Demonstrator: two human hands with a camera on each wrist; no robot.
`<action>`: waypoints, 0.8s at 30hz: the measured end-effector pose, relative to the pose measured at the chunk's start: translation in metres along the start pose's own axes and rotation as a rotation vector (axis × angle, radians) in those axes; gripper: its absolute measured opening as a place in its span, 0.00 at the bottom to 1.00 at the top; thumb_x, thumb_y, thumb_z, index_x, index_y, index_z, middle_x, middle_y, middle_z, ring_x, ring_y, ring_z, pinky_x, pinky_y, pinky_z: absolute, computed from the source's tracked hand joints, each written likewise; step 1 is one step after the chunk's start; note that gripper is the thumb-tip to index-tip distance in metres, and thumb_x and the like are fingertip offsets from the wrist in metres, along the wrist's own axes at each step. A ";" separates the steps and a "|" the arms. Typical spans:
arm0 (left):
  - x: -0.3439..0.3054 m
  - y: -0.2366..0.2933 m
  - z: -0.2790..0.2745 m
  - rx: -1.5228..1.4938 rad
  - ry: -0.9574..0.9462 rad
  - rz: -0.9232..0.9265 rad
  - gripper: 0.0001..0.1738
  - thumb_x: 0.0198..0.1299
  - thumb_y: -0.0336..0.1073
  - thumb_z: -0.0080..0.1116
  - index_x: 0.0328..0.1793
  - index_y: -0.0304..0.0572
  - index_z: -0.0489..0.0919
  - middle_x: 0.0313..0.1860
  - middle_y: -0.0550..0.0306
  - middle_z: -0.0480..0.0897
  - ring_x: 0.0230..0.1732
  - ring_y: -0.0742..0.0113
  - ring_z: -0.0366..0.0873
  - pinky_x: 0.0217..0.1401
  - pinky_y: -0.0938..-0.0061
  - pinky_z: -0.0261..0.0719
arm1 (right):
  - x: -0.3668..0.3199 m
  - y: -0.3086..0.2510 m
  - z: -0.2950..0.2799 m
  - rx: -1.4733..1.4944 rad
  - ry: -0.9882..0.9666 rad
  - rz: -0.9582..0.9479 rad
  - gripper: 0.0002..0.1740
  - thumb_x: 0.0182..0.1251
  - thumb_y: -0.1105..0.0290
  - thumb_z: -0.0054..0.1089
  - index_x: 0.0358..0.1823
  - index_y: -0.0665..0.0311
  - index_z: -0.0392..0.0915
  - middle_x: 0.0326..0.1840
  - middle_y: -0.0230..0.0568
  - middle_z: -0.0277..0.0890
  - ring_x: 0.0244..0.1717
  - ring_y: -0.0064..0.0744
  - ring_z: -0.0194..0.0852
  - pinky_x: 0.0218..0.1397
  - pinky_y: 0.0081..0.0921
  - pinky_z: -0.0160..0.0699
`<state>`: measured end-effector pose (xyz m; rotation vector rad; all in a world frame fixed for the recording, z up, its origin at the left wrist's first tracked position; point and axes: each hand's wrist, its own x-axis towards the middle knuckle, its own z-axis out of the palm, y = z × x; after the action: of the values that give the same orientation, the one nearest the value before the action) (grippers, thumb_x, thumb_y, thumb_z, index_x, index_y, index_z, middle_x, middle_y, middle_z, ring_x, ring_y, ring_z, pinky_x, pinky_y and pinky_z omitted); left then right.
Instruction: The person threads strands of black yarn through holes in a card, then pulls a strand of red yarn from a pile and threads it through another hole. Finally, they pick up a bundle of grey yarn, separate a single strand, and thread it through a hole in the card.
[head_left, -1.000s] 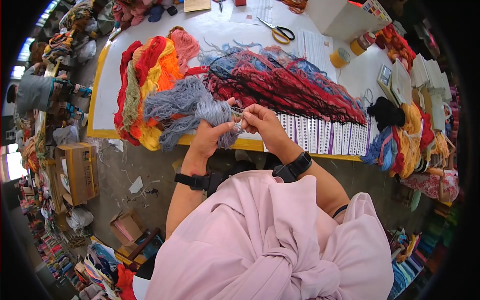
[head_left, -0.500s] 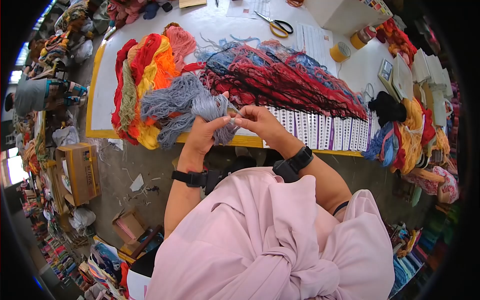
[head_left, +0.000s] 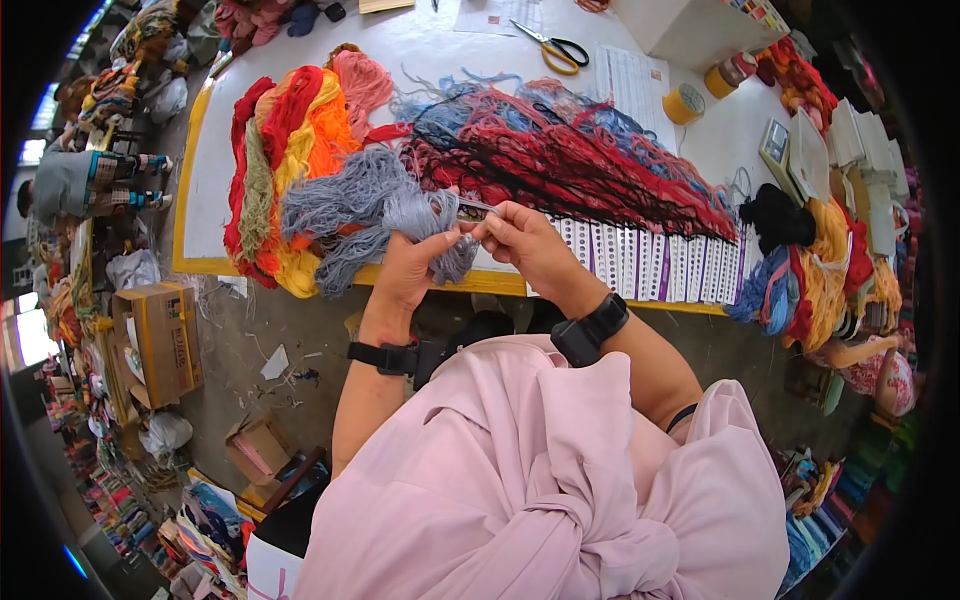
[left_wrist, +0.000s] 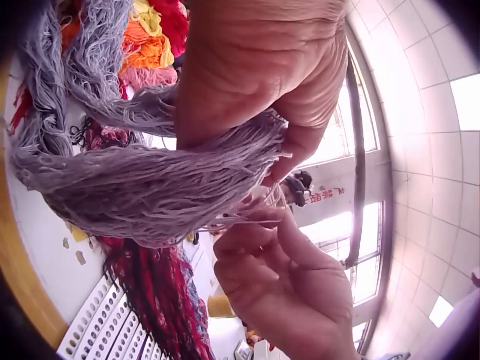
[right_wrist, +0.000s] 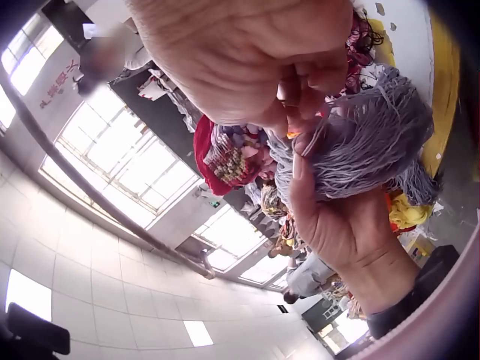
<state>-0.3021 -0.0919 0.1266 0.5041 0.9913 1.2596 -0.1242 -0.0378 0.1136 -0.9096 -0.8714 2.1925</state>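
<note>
My left hand (head_left: pixel 405 272) grips a looped skein of grey-blue yarn (head_left: pixel 345 190) near its right end, thumb on the near side. In the left wrist view the thick bundle of yarn (left_wrist: pixel 142 195) passes through that hand (left_wrist: pixel 255 67). My right hand (head_left: pixel 535 250), close beside it, pinches a few thin strands between thumb and fingertips. These strands (left_wrist: pixel 247 220) run from the skein's end to the right fingers. The right wrist view has the left thumb (right_wrist: pixel 301 184) pressed on the yarn (right_wrist: pixel 367 142), right by the right fingertips.
Red, yellow and orange skeins (head_left: pixel 300 120) lie left on the table (head_left: pixel 210 150). Behind my hands spreads a tangle of red, black and blue yarn (head_left: pixel 560 160). Punched cards (head_left: pixel 650 265) line the front edge. Scissors (head_left: pixel 550 45) and a yellow spool (head_left: pixel 684 104) lie farther back.
My right hand came in close to the left thumb half a second ago and is now a little farther right, strands stretched between the hands. The left hand keeps its hold on the skein.
</note>
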 end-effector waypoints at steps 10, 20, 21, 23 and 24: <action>0.004 0.062 -0.083 -0.711 0.000 0.028 0.17 0.56 0.25 0.54 0.52 0.24 0.73 0.31 0.56 0.72 0.21 0.79 0.61 0.31 0.78 0.70 | -0.028 -0.052 -0.075 -0.546 -0.079 0.088 0.10 0.71 0.65 0.56 0.38 0.67 0.77 0.28 0.28 0.70 0.32 0.19 0.64 0.41 0.18 0.67; 0.006 0.116 -0.229 -0.749 0.067 0.055 0.06 0.65 0.23 0.48 0.46 0.28 0.72 0.25 0.60 0.67 0.20 0.75 0.61 0.25 0.78 0.66 | -0.032 -0.075 -0.168 0.891 -0.098 -0.387 0.13 0.74 0.70 0.49 0.26 0.61 0.66 0.27 0.30 0.67 0.28 0.21 0.64 0.39 0.22 0.67; 0.003 0.138 -0.256 -0.568 0.405 0.166 0.06 0.65 0.23 0.48 0.46 0.30 0.72 0.24 0.60 0.66 0.21 0.75 0.61 0.24 0.78 0.66 | -0.042 -0.082 -0.203 0.743 -0.031 -0.423 0.14 0.73 0.71 0.49 0.25 0.59 0.65 0.23 0.28 0.63 0.24 0.19 0.60 0.33 0.19 0.65; -0.006 0.157 -0.264 -0.176 0.858 0.446 0.09 0.64 0.22 0.46 0.48 0.33 0.73 0.24 0.60 0.67 0.22 0.75 0.63 0.24 0.76 0.66 | -0.086 -0.113 -0.295 0.580 0.364 -0.389 0.12 0.71 0.72 0.51 0.26 0.59 0.66 0.17 0.24 0.58 0.17 0.15 0.54 0.21 0.13 0.56; -0.020 0.169 -0.281 -0.167 0.791 0.548 0.10 0.63 0.22 0.47 0.50 0.33 0.74 0.25 0.60 0.68 0.23 0.75 0.64 0.23 0.76 0.67 | -0.110 -0.122 -0.331 0.195 0.900 -0.628 0.06 0.70 0.71 0.53 0.32 0.61 0.72 0.18 0.24 0.62 0.16 0.14 0.55 0.19 0.14 0.56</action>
<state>-0.6295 -0.1175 0.1225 0.1265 1.4328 2.1004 0.2265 0.0668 0.0643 -1.1663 -0.3956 1.1153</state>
